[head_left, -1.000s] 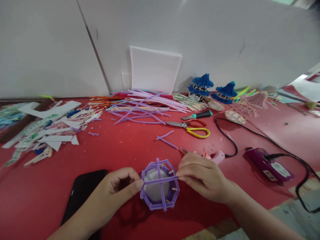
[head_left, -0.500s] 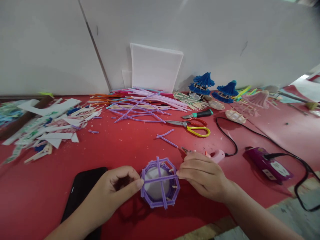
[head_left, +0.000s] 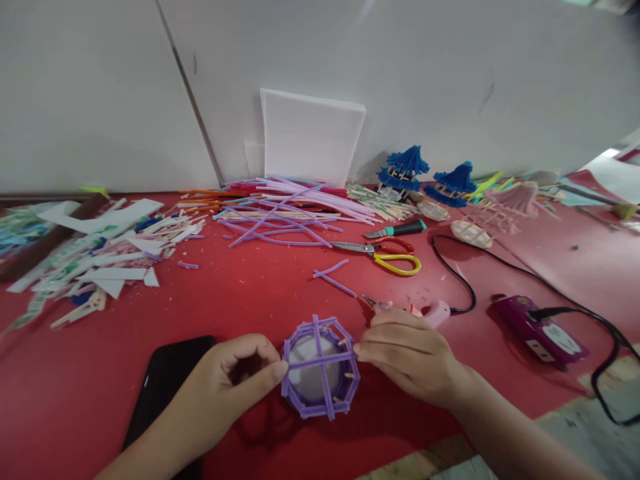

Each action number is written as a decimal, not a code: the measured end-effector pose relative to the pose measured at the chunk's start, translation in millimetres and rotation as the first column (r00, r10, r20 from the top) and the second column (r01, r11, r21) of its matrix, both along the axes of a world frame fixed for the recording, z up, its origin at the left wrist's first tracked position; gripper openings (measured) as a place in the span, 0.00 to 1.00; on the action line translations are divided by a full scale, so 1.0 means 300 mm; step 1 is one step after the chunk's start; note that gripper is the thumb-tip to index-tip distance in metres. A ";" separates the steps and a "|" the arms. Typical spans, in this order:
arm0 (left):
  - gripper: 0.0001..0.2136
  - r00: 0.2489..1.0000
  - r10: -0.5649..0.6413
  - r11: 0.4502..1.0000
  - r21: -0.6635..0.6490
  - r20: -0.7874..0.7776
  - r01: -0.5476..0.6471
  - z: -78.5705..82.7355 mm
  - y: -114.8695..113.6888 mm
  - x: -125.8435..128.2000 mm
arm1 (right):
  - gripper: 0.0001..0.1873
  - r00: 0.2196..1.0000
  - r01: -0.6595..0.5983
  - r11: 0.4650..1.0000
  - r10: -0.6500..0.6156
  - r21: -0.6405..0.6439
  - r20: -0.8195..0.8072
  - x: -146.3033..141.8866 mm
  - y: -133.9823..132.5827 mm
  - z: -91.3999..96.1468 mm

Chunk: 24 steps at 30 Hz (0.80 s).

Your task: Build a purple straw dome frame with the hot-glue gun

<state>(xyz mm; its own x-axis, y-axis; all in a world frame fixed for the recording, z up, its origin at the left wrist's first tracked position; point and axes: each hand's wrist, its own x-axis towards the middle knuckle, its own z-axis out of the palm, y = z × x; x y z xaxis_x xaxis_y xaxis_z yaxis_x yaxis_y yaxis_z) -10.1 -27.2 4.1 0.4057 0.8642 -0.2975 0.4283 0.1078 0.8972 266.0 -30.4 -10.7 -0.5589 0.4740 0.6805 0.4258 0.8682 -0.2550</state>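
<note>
A round frame of purple pipe cleaners [head_left: 295, 400] with short wooden stick pieces stands on the red table in front of me, a pale disc [head_left: 306, 385] inside it. Two purple strips cross over its open top. My left hand [head_left: 245, 373] pinches the left end of the crosswise pipe cleaner [head_left: 305, 363] at the rim between thumb and forefinger. At the opposite rim, my right hand [head_left: 413, 353] pinches the same strip's right end. Just beyond my right hand lies a pink glue gun [head_left: 436, 313], partly hidden by it.
Scissors [head_left: 395, 263], a utility knife [head_left: 405, 228] and loose pipe cleaners [head_left: 300, 207] lie farther back. Scraps [head_left: 110, 257] are heaped at left, near a black phone [head_left: 167, 373]. A cord runs to a purple power strip [head_left: 537, 330]. Blue-roofed models [head_left: 453, 183] stand near the wall.
</note>
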 end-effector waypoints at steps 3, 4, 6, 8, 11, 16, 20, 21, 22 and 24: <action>0.15 1.000 0.010 1.000 -0.008 -0.005 -0.010 0.009 0.001 0.006 | 0.08 1.000 0.025 1.000 -0.025 -0.002 -0.013 -0.002 -0.004 0.002; 0.15 1.000 0.016 1.000 -0.008 -0.006 -0.016 0.012 0.002 0.007 | 0.09 1.000 0.024 1.000 -0.024 -0.006 -0.020 -0.003 -0.007 0.006; 0.14 1.000 0.020 1.000 -0.007 -0.010 -0.020 0.015 0.003 0.009 | 0.10 0.998 0.013 0.999 -0.016 -0.046 -0.054 -0.005 -0.013 0.016; 0.14 1.000 0.019 1.000 -0.006 -0.011 -0.019 0.015 0.004 0.009 | 0.11 0.993 0.016 0.987 -0.034 -0.163 -0.110 -0.008 -0.018 0.026; 0.14 1.000 0.017 1.000 -0.005 -0.006 -0.017 0.012 0.002 0.007 | 0.08 0.972 0.089 0.891 -0.176 -0.446 -0.157 -0.020 -0.021 0.028; 0.14 1.000 0.012 1.000 -0.016 -0.004 -0.012 0.016 -0.003 0.004 | 0.10 0.935 0.188 0.666 -0.348 -0.722 -0.077 -0.044 -0.015 0.010; 0.14 1.000 0.011 1.000 -0.017 -0.011 -0.011 0.015 -0.003 0.004 | 0.10 0.956 0.109 0.633 -0.278 -0.767 -0.093 -0.054 -0.012 0.019; 0.14 1.000 0.009 1.000 -0.017 -0.010 -0.009 0.014 -0.003 0.004 | 0.10 0.963 0.090 0.629 -0.251 -0.772 -0.093 -0.056 -0.012 0.023; 0.14 1.000 0.007 1.000 -0.016 -0.008 -0.007 0.012 -0.002 0.004 | 0.11 0.970 0.077 0.622 -0.226 -0.779 -0.085 -0.057 -0.013 0.026; 0.14 1.000 0.002 1.000 -0.015 -0.004 -0.002 0.009 -0.001 0.002 | 0.13 0.981 0.064 0.609 -0.183 -0.791 -0.062 -0.059 -0.015 0.028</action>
